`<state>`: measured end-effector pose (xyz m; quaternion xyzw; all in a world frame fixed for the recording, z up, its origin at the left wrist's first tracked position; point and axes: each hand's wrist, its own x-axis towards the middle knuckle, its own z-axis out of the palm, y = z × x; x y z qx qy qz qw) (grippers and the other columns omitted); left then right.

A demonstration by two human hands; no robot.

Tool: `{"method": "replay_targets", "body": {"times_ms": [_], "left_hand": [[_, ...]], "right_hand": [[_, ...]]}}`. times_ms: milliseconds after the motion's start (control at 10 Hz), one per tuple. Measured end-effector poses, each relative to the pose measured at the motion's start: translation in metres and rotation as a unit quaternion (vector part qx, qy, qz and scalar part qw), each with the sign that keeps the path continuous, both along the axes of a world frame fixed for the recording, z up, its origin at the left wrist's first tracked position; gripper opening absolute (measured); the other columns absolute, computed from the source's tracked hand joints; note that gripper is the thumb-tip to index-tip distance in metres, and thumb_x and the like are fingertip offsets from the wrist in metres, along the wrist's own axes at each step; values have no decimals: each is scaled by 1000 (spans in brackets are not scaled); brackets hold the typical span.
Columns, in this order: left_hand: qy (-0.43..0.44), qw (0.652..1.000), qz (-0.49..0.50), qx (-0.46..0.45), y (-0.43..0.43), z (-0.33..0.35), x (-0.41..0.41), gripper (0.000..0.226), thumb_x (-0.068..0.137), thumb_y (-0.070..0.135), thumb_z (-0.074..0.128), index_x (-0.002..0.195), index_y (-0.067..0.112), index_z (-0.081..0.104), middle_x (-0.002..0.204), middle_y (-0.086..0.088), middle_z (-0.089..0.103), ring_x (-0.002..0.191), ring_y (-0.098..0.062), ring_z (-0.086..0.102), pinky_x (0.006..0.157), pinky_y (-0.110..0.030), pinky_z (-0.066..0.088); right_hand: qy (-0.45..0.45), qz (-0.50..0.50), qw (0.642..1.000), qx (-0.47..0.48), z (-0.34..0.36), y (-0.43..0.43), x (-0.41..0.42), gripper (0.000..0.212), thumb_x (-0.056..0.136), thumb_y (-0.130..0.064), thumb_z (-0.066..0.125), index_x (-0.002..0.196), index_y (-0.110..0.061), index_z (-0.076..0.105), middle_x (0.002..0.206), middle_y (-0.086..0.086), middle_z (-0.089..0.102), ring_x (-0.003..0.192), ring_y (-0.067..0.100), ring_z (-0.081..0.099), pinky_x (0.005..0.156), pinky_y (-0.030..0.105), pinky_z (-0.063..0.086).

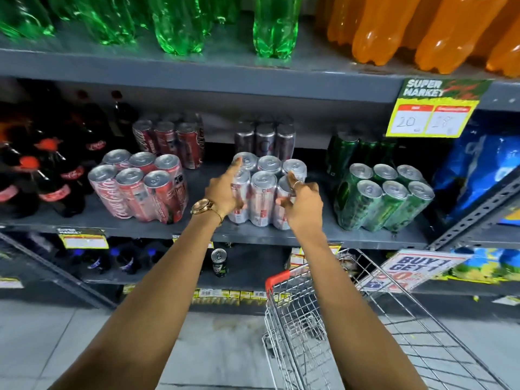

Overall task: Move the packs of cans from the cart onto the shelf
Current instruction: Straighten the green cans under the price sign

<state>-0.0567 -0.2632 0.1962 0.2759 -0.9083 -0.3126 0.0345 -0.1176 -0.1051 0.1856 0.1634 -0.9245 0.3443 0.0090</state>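
- Head view: a silver six-pack of cans [263,192] stands upright on the grey shelf [197,229], near its front edge, between a red six-pack [140,190] on the left and a green six-pack [382,198] on the right.
- The left hand [223,191] lies against the left side of the silver pack, its index finger stretched up to the top of the far-left can, the other fingers spread loosely over the wrap; it rests on the pack rather than clenching it.
- A gold wristwatch [203,207] sits on the left wrist.
- The right hand [305,202] is at the pack's near-right corner, fingers curled with their tips on the wrap over the right-hand cans; whether it truly pinches the plastic I cannot tell.
- The pack therefore lies between the two hands, touching both, with its base on the shelf.
- Farther back stand another red pack [171,142], a dark silver pack [266,139] and a second green pack [360,150].
- The wire cart [337,327], with a red handle, stands near and to the right, below the right forearm.
- Green bottles [180,23] and orange bottles [422,32] fill the shelf above.
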Motion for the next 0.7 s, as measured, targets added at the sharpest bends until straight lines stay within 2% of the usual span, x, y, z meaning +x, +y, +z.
{"method": "replay_targets", "body": {"times_ms": [100, 300, 500, 600, 700], "left_hand": [[-2, 1000, 2, -7, 2, -1, 1, 100, 77, 15, 72, 150, 45, 11, 125, -16, 63, 118, -40, 57, 101, -42, 46], [7, 1000, 11, -6, 14, 0, 7, 95, 83, 12, 69, 151, 41, 10, 126, -24, 57, 115, -44, 58, 100, -44, 47], [7, 1000, 7, 0, 14, 2, 7, 99, 81, 11, 70, 151, 43, 7, 129, -23, 55, 116, -45, 57, 100, -45, 47], [-4, 1000, -9, -12, 12, 4, 11, 102, 81, 14, 70, 152, 41, 2, 130, -22, 56, 115, -43, 59, 100, -45, 48], [-46, 995, -42, -75, 10, 9, 17, 97, 87, 35, 63, 152, 33, -8, 145, -27, 38, 127, -47, 46, 104, -50, 41]], "right_hand": [[-10, -3, 1000, 26, 6, 1, -2, 57, 86, -12, 60, 140, -27, 46, 125, 19, 48, 107, 41, 58, 98, 38, 45], [-25, -3, 999, 34, 10, 2, -7, 62, 86, -7, 58, 142, -29, 42, 127, 17, 47, 108, 38, 59, 98, 35, 45], [-25, -3, 998, 51, 14, 0, 1, 58, 90, -6, 48, 143, -27, 39, 130, 19, 43, 111, 42, 55, 98, 42, 47], [-36, 11, 996, 77, 16, 0, 4, 60, 92, -10, 46, 147, -29, 31, 138, 19, 38, 120, 42, 49, 97, 47, 46], [-47, 18, 991, 126, 19, 9, 17, 75, 91, -16, 52, 152, -26, 11, 158, 21, 12, 146, 41, 15, 117, 49, 26]]}}
